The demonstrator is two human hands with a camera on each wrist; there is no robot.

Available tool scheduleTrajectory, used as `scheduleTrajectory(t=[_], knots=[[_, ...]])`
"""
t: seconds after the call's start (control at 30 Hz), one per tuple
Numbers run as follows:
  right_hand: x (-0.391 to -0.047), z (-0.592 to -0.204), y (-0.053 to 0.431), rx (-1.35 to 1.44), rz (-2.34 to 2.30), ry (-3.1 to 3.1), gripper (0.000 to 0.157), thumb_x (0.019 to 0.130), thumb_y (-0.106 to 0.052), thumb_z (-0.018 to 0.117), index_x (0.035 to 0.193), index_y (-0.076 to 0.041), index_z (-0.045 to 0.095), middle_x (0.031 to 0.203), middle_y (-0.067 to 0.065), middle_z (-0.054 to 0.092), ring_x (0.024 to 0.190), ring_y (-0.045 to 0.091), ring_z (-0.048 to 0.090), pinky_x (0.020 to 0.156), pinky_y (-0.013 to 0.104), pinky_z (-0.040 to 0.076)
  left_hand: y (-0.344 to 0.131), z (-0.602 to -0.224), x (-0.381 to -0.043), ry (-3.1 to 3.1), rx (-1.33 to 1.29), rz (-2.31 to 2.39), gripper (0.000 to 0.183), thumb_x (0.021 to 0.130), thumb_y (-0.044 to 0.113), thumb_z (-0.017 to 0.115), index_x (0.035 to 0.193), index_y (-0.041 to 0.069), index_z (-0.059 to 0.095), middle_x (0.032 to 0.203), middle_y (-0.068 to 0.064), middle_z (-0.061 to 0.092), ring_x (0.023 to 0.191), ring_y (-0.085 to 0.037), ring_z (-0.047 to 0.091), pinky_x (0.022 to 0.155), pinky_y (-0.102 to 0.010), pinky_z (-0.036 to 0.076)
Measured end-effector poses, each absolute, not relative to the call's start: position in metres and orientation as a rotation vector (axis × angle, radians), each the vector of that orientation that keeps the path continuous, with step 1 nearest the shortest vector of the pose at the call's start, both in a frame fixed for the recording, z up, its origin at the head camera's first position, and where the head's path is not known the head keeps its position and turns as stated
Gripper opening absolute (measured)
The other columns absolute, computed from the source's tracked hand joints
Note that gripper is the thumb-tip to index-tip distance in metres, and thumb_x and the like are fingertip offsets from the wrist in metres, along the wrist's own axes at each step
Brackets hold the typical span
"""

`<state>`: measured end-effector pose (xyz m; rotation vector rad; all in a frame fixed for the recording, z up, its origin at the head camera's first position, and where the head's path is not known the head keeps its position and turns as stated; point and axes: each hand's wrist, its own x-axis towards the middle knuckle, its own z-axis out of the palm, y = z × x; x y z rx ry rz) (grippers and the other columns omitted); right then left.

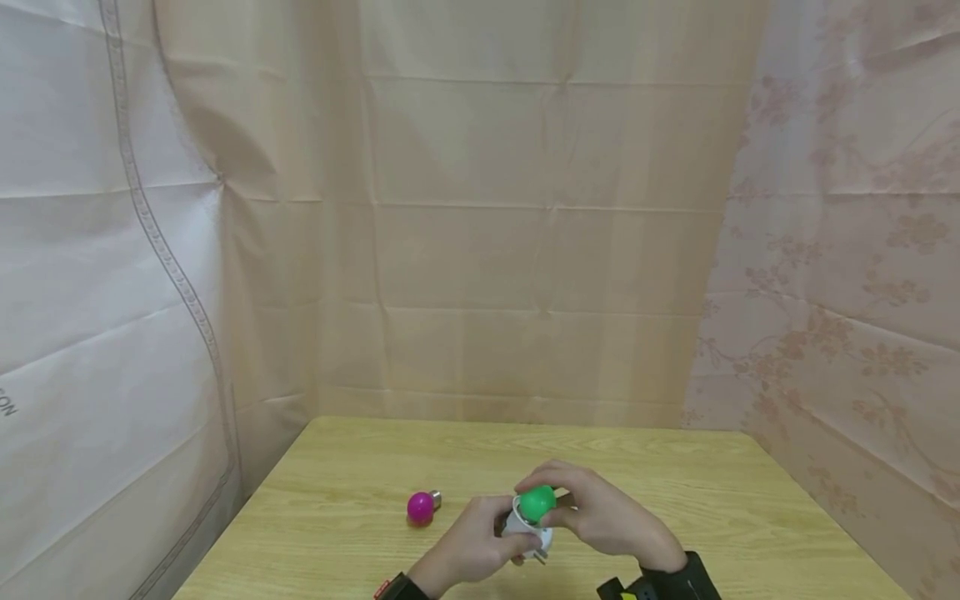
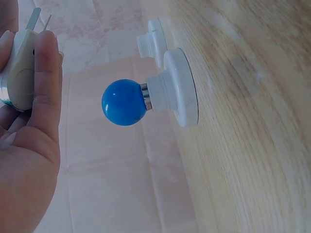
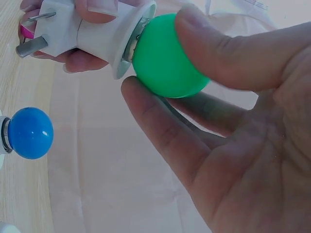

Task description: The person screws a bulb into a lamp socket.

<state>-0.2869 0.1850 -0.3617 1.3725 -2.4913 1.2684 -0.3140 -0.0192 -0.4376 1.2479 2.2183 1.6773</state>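
Observation:
My left hand [image 1: 476, 546] grips a white plug-in bulb socket [image 3: 99, 36], its two metal prongs pointing away from the bulb. With thumb and fingers my right hand [image 1: 611, 512] holds a round green bulb [image 1: 537, 504] at the socket's wide mouth. Part of the bulb's metal base [image 3: 131, 48] shows inside that rim; how deep it sits I cannot tell. In the left wrist view the green bulb is almost entirely hidden. Left of the hands, a magenta bulb [image 1: 421, 507] lies on its side on the table.
On the wood-grain table [image 1: 337, 467], a blue bulb [image 2: 124, 102] sits in a white round-based lamp holder [image 2: 182, 87]. Another white holder [image 2: 158, 42] stands behind it, with no bulb in it. Cloth curtains [image 1: 525, 250] hang around the table's back and sides.

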Motion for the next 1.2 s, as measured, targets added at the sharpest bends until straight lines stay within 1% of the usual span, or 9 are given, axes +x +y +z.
scheduleTrajectory(t=[0.13,0.33,0.47,0.57,0.73,0.87,0.97,1.07,1.2], knots=[[-0.289,-0.363,0.186,1.328,1.267,-2.53,0.038,0.085,-0.016,0.062,0.121,-0.023,0.053,0.116,0.002,0.054,0.104,0.019,0.05,0.079,0.031,0.048,-0.019,-0.437,-0.314,2.221,1.248,1.675,0.025,0.086,0.025,0.062,0.11,0.017,0.058,0.088,0.004,0.064,0.067,-0.014,0.062,0.057,-0.041,0.052],[-0.289,-0.362,0.184,1.214,1.196,-2.583,0.038,0.085,-0.032,0.062,0.121,-0.022,0.053,0.113,-0.003,0.056,0.095,0.014,0.054,0.074,0.032,0.049,-0.019,-0.435,-0.313,2.23,1.225,1.681,0.023,0.087,0.023,0.062,0.109,0.016,0.059,0.086,0.003,0.064,0.065,-0.014,0.061,0.056,-0.04,0.052],[-0.29,-0.363,0.183,1.18,1.154,-2.595,0.039,0.084,-0.036,0.062,0.119,-0.022,0.053,0.111,-0.005,0.057,0.091,0.012,0.055,0.072,0.031,0.049,-0.019,-0.435,-0.312,2.239,1.221,1.679,0.023,0.086,0.023,0.062,0.107,0.015,0.059,0.085,0.004,0.064,0.065,-0.013,0.061,0.056,-0.039,0.053],[-0.291,-0.365,0.184,1.206,1.177,-2.586,0.041,0.084,-0.033,0.063,0.122,-0.022,0.052,0.114,-0.004,0.055,0.095,0.014,0.054,0.074,0.031,0.049,-0.018,-0.435,-0.312,2.248,1.21,1.676,0.024,0.086,0.023,0.063,0.108,0.015,0.059,0.086,0.004,0.064,0.065,-0.013,0.061,0.056,-0.038,0.053],[-0.29,-0.364,0.186,1.274,1.171,-2.546,0.049,0.084,-0.025,0.065,0.129,-0.026,0.046,0.125,-0.005,0.048,0.11,0.017,0.047,0.083,0.036,0.046,-0.018,-0.435,-0.313,2.251,1.182,1.678,0.024,0.086,0.024,0.062,0.108,0.014,0.059,0.086,0.004,0.064,0.065,-0.013,0.061,0.056,-0.035,0.053],[-0.288,-0.363,0.188,1.346,1.174,-2.531,0.047,0.087,-0.017,0.061,0.13,-0.023,0.045,0.133,-0.002,0.043,0.119,0.022,0.04,0.087,0.039,0.043,-0.018,-0.431,-0.31,2.253,1.176,1.686,0.024,0.086,0.02,0.063,0.107,0.01,0.059,0.086,0.004,0.063,0.065,-0.014,0.061,0.055,-0.032,0.052],[-0.288,-0.363,0.189,1.385,1.18,-2.53,0.043,0.089,-0.011,0.057,0.129,-0.023,0.046,0.134,0.0,0.041,0.121,0.023,0.038,0.09,0.04,0.042,-0.019,-0.421,-0.302,2.248,1.176,1.699,0.023,0.086,0.017,0.063,0.107,0.007,0.059,0.086,0.003,0.063,0.066,-0.014,0.061,0.055,-0.029,0.052],[-0.288,-0.363,0.19,1.407,1.203,-2.52,0.043,0.089,-0.007,0.055,0.128,-0.024,0.047,0.132,0.0,0.043,0.12,0.022,0.039,0.09,0.04,0.041,-0.02,-0.414,-0.296,2.248,1.195,1.701,0.022,0.085,0.015,0.063,0.105,0.006,0.059,0.085,0.003,0.063,0.065,-0.013,0.061,0.055,-0.029,0.052],[-0.289,-0.363,0.189,1.41,1.222,-2.509,0.043,0.088,-0.004,0.056,0.126,-0.024,0.049,0.127,-0.001,0.047,0.117,0.021,0.043,0.088,0.04,0.043,-0.02,-0.413,-0.294,2.252,1.217,1.699,0.022,0.085,0.016,0.063,0.104,0.006,0.059,0.084,0.003,0.063,0.064,-0.012,0.06,0.054,-0.029,0.052]])
